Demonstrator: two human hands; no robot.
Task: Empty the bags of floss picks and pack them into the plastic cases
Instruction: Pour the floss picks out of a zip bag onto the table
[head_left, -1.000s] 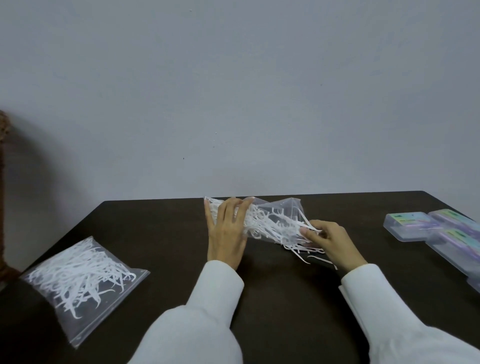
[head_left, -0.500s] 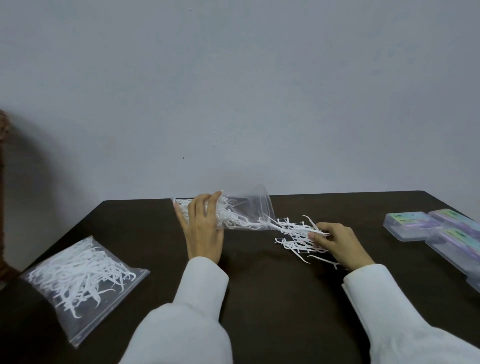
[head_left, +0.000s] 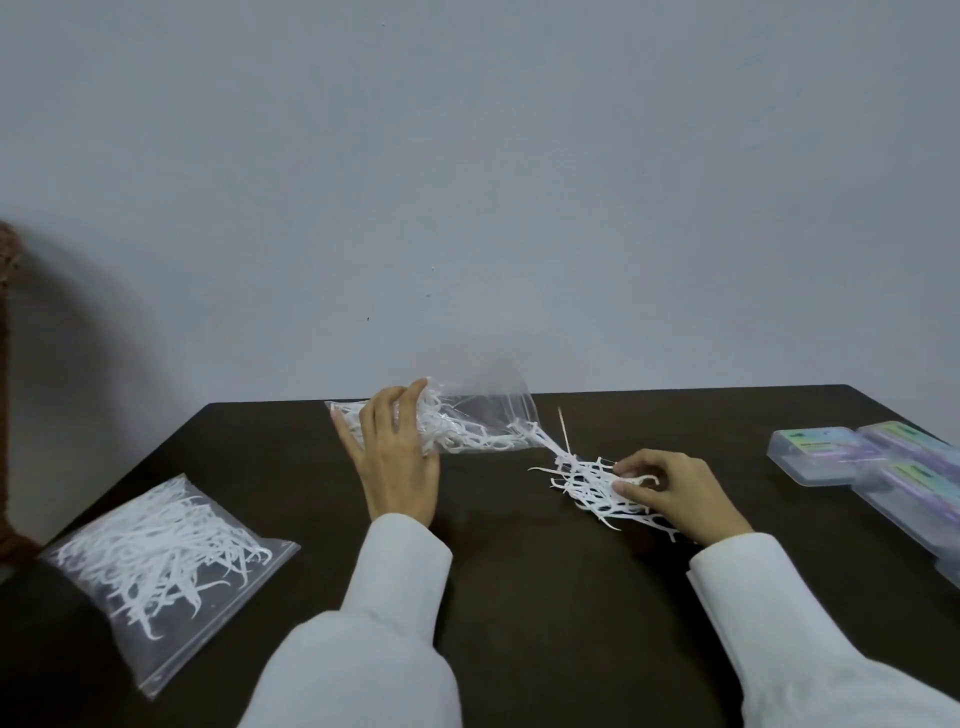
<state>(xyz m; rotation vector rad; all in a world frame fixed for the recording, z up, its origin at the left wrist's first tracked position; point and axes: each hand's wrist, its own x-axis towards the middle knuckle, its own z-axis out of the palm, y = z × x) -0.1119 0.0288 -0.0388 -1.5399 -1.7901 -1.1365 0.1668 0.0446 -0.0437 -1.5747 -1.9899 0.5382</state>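
A clear plastic bag (head_left: 483, 410) with white floss picks inside lies at the far middle of the dark table (head_left: 519, 597), its mouth open toward the right. My left hand (head_left: 397, 457) grips the bag's closed end. A loose heap of floss picks (head_left: 587, 480) lies to the right of the bag's mouth. My right hand (head_left: 670, 491) pinches picks at the heap's right side. A second bag full of floss picks (head_left: 156, 551) lies flat at the front left. Several clear plastic cases (head_left: 826, 452) with coloured labels sit at the right edge.
A grey wall rises just behind the table's far edge. A brown object (head_left: 8, 395) stands off the table at the far left. White sleeves cover both my forearms.
My left hand has dragged the bag leftward. More picks have slid out of its mouth, and my right hand has pulled them right into a loose heap.
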